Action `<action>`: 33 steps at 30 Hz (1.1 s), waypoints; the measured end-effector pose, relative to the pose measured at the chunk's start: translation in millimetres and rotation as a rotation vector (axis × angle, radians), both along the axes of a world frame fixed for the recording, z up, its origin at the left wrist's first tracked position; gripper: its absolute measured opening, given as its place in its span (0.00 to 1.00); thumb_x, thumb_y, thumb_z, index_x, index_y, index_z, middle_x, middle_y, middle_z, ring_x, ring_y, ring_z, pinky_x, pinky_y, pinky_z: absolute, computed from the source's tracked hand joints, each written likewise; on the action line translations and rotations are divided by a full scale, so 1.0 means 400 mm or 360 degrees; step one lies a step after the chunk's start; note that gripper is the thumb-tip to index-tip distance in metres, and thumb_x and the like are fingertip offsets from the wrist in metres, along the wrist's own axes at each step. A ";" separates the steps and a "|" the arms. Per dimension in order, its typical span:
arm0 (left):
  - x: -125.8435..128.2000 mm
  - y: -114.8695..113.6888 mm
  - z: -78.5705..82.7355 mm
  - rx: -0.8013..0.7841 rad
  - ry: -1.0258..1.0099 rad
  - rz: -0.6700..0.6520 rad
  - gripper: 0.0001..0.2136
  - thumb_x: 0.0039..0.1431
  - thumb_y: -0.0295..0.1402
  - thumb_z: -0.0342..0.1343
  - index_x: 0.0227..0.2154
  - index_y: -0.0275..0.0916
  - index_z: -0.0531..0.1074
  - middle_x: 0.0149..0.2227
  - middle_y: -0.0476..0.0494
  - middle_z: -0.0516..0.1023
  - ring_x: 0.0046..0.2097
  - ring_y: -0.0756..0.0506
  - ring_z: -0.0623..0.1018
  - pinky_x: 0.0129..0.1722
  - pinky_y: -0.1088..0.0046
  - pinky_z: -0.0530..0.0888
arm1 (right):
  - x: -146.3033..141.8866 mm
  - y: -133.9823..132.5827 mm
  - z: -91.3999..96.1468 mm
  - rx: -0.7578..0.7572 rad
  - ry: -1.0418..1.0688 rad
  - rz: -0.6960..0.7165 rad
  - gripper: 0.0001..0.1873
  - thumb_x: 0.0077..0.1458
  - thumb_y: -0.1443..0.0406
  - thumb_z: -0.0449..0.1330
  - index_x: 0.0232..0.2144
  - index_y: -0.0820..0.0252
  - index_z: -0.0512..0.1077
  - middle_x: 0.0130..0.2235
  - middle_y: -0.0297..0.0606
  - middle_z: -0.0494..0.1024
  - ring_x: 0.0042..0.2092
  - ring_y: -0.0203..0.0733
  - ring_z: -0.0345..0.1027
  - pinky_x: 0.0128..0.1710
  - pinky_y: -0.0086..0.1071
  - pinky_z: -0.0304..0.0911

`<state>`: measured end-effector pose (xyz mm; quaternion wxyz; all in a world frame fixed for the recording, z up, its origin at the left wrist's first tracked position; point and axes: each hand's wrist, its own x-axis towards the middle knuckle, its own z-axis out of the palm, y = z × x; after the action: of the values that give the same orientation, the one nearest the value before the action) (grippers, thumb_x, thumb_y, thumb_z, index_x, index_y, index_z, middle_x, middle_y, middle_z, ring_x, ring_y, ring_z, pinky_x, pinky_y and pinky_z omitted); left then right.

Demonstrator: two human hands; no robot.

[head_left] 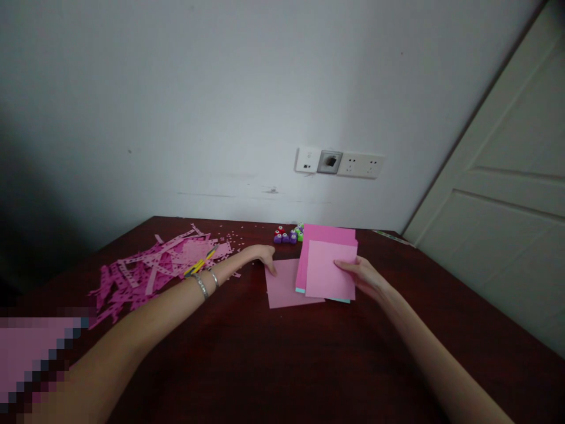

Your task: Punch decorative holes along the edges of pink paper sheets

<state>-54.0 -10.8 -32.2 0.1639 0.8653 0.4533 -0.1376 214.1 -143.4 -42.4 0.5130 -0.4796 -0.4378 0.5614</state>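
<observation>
My left hand [263, 257] rests with its fingertips pressed flat on a single pink sheet of paper [285, 288] lying on the dark red table [273, 365]. My right hand [362, 275] holds the right edge of a pale pink sheet [329, 271] that lies on top of a stack of pink paper [329, 235], thumb over the sheet. The stack overlaps the single sheet's right side. Two bracelets circle my left wrist.
A heap of pink paper strips and scraps [150, 268] covers the table's left, with a yellow tool [199, 263] on it. Small coloured craft punches [288, 234] stand behind the stack near the wall. Wall sockets [339, 163] sit above; a white door [507, 194] is at right.
</observation>
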 end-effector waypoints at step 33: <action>-0.029 0.019 -0.039 -0.0074 -0.0904 0.0061 0.13 0.15 0.28 0.65 0.12 0.39 0.68 0.12 0.56 0.63 0.16 0.51 0.63 0.19 0.76 0.61 | -0.014 -0.013 -0.020 0.0022 0.0098 0.0046 0.15 0.40 0.67 0.67 0.35 0.64 0.74 0.39 0.45 0.79 0.37 0.46 0.73 0.42 0.39 0.68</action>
<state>-65.8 -3.2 -47.8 0.3065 0.8565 0.4024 0.1031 208.7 -148.7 -50.3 0.5213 -0.4521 -0.4325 0.5804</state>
